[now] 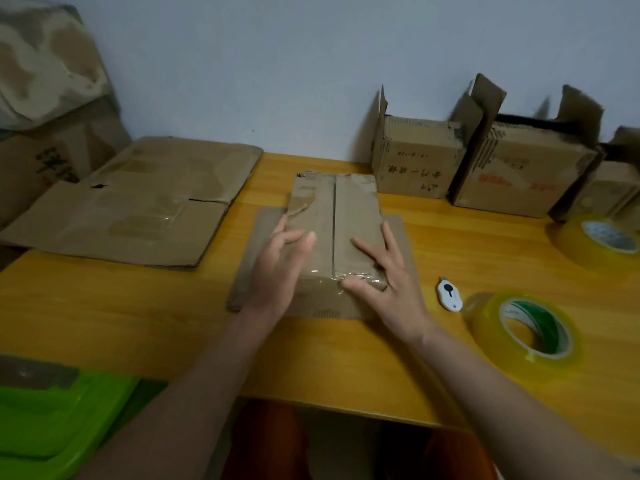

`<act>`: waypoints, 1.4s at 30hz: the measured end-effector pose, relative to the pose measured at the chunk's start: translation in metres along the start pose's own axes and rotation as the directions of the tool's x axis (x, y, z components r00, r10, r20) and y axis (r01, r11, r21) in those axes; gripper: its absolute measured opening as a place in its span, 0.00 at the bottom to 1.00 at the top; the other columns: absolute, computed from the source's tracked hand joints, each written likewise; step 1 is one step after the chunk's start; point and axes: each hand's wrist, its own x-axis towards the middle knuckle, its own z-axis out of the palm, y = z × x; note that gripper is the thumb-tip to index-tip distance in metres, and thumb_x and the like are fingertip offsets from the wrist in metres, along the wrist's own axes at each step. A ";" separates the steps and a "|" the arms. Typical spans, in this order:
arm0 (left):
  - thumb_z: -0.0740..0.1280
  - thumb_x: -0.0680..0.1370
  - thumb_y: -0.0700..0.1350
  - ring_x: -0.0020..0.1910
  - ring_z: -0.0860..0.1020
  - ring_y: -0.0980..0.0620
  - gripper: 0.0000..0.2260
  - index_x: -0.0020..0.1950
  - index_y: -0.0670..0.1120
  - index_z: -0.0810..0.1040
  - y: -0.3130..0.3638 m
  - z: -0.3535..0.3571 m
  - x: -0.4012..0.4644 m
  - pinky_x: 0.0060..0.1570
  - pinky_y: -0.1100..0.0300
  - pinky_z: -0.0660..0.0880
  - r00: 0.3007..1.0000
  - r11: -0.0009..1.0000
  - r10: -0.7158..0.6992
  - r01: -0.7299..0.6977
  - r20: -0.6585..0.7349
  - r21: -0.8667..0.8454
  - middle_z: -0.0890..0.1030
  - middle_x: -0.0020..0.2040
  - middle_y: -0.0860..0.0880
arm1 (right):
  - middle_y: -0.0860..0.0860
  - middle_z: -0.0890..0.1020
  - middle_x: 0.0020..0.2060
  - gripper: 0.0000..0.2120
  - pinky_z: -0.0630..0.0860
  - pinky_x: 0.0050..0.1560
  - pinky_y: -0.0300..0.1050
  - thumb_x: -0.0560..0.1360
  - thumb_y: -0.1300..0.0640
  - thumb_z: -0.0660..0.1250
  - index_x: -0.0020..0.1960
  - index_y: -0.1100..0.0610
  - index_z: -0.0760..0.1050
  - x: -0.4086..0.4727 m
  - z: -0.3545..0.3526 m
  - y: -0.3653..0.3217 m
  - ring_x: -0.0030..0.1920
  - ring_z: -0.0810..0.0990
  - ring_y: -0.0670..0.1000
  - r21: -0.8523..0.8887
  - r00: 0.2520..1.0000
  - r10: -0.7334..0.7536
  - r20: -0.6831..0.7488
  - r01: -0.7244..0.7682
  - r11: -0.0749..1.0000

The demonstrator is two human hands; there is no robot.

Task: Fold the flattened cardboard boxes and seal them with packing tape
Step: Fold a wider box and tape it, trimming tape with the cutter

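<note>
A small brown cardboard box point(332, 209) stands in the middle of the yellow table point(138, 306), its two top flaps folded shut with a seam down the centre. Clear tape shows at the near end of the seam. My left hand point(280, 268) lies with straight fingers against the box's left flap. My right hand point(384, 275) rests flat on the right flap, thumb on the taped edge. A flat piece of cardboard point(249, 271) lies under the box. A roll of yellowish packing tape point(526, 337) sits at the right.
A white box cutter point(449, 294) lies right of my right hand. A second tape roll point(599, 244) is farther right. Folded open boxes point(415, 157) line the wall. Flattened boxes point(138, 202) lie at the left. Green plastic bins point(52, 420) sit at lower left.
</note>
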 end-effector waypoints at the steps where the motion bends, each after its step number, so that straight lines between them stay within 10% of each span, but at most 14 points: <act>1: 0.63 0.78 0.59 0.68 0.61 0.65 0.18 0.62 0.51 0.77 0.001 0.002 -0.001 0.60 0.69 0.61 0.998 0.999 0.002 0.000 -0.061 0.033 0.62 0.76 0.59 | 0.39 0.45 0.77 0.32 0.57 0.72 0.39 0.68 0.37 0.71 0.70 0.41 0.68 -0.003 0.003 -0.001 0.75 0.49 0.38 0.019 1.000 -0.009 -0.006 0.009 1.000; 6: 0.63 0.77 0.57 0.71 0.66 0.51 0.20 0.64 0.47 0.77 -0.007 0.006 -0.008 0.63 0.66 0.63 0.970 0.963 0.156 -0.107 -0.189 0.249 0.68 0.74 0.48 | 0.39 0.43 0.77 0.34 0.58 0.75 0.47 0.68 0.44 0.70 0.72 0.44 0.65 -0.010 0.004 -0.003 0.72 0.45 0.31 0.018 1.000 0.001 0.016 -0.001 1.000; 10: 0.54 0.79 0.56 0.66 0.71 0.42 0.24 0.68 0.44 0.72 0.013 0.007 -0.017 0.62 0.48 0.70 0.924 0.691 0.361 -0.177 -0.123 0.701 0.72 0.68 0.42 | 0.39 0.35 0.75 0.36 0.51 0.77 0.48 0.75 0.52 0.68 0.77 0.46 0.53 -0.018 0.009 -0.005 0.75 0.39 0.38 -0.019 0.994 -0.007 0.107 0.009 1.000; 16: 0.35 0.65 0.77 0.77 0.53 0.46 0.48 0.78 0.52 0.55 0.039 0.011 -0.019 0.75 0.45 0.51 0.988 0.442 0.019 -0.148 0.155 0.885 0.56 0.79 0.47 | 0.43 0.53 0.77 0.31 0.53 0.72 0.34 0.79 0.58 0.56 0.78 0.50 0.47 -0.037 0.004 -0.010 0.75 0.53 0.39 0.181 0.998 0.044 0.051 -0.053 0.982; 20: 0.40 0.59 0.83 0.78 0.42 0.43 0.57 0.80 0.49 0.44 0.047 0.001 -0.005 0.75 0.41 0.42 0.957 0.419 -0.165 -0.152 0.240 0.895 0.43 0.80 0.43 | 0.55 0.74 0.64 0.15 0.67 0.62 0.40 0.81 0.57 0.56 0.67 0.57 0.69 -0.038 -0.024 0.021 0.64 0.71 0.53 -0.395 0.963 0.257 -0.082 -0.268 0.879; 24: 0.47 0.67 0.79 0.77 0.38 0.39 0.53 0.79 0.45 0.39 0.057 0.020 -0.005 0.75 0.43 0.40 0.920 0.395 -0.230 -0.211 0.318 0.894 0.38 0.78 0.39 | 0.59 0.73 0.61 0.13 0.69 0.60 0.50 0.79 0.59 0.58 0.61 0.62 0.70 -0.025 -0.042 0.041 0.61 0.71 0.58 -0.521 0.888 0.453 -0.082 -0.426 0.740; 29: 0.51 0.79 0.63 0.76 0.34 0.42 0.35 0.78 0.53 0.35 0.068 0.019 0.007 0.75 0.46 0.38 0.783 0.410 -0.284 -0.422 0.553 0.809 0.34 0.78 0.42 | 0.58 0.48 0.77 0.28 0.47 0.75 0.47 0.81 0.56 0.56 0.77 0.64 0.50 -0.012 -0.059 0.038 0.77 0.47 0.56 -0.523 0.881 0.463 -0.095 -0.440 0.730; 34: 0.54 0.82 0.48 0.77 0.35 0.52 0.31 0.77 0.61 0.36 0.060 -0.007 0.016 0.75 0.49 0.37 0.691 0.490 -0.259 -0.508 0.675 0.708 0.36 0.79 0.53 | 0.57 0.54 0.77 0.27 0.49 0.75 0.48 0.82 0.54 0.55 0.77 0.61 0.50 -0.010 -0.063 0.036 0.77 0.50 0.55 -0.414 0.891 0.439 -0.117 -0.446 0.794; 42: 0.56 0.74 0.25 0.75 0.56 0.60 0.34 0.66 0.62 0.70 0.038 -0.066 0.005 0.72 0.58 0.57 0.805 0.814 -0.118 -0.257 0.581 0.522 0.61 0.75 0.63 | 0.52 0.61 0.75 0.29 0.60 0.73 0.51 0.81 0.45 0.56 0.77 0.56 0.54 0.007 -0.047 0.002 0.74 0.60 0.52 -0.059 0.946 0.265 -0.185 -0.280 0.958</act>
